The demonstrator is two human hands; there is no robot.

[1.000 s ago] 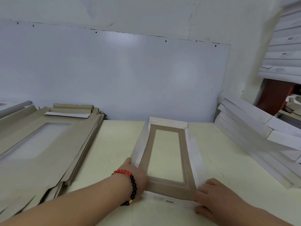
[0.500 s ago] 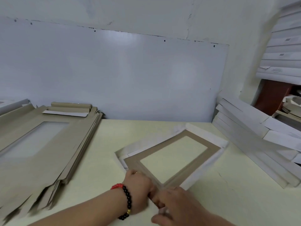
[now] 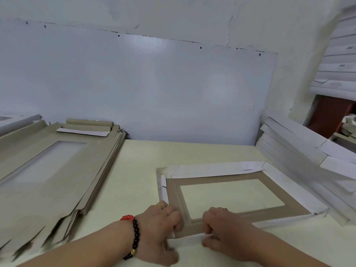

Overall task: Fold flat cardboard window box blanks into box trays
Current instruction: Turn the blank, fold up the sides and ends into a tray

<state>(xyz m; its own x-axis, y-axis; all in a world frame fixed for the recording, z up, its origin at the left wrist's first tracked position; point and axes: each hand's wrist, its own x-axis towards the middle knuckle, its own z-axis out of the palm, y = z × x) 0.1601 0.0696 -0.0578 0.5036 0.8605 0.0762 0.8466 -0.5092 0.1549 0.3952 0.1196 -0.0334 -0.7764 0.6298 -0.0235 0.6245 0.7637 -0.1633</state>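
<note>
A cardboard window box blank [image 3: 227, 178], brown inside with white flaps raised along its sides, lies on the pale table [image 3: 138, 170] with its long side across me. Its rectangular window shows the table through it. My left hand [image 3: 161, 230], with a red and black bead bracelet, grips the blank's near left corner. My right hand [image 3: 223, 228] presses and pinches the near white flap just beside the left hand. Both hands' fingertips are partly hidden by the cardboard.
A thick stack of flat brown window blanks [image 3: 48, 170] fills the table's left side. Folded white boxes [image 3: 300, 151] lean in a pile at the right. A white board [image 3: 134, 87] stands against the wall behind. More white boxes [image 3: 339, 64] stack at the upper right.
The blank has been turned clockwise from lengthwise away from me to lying across the table. My right hand has moved in from the right corner to beside my left hand.
</note>
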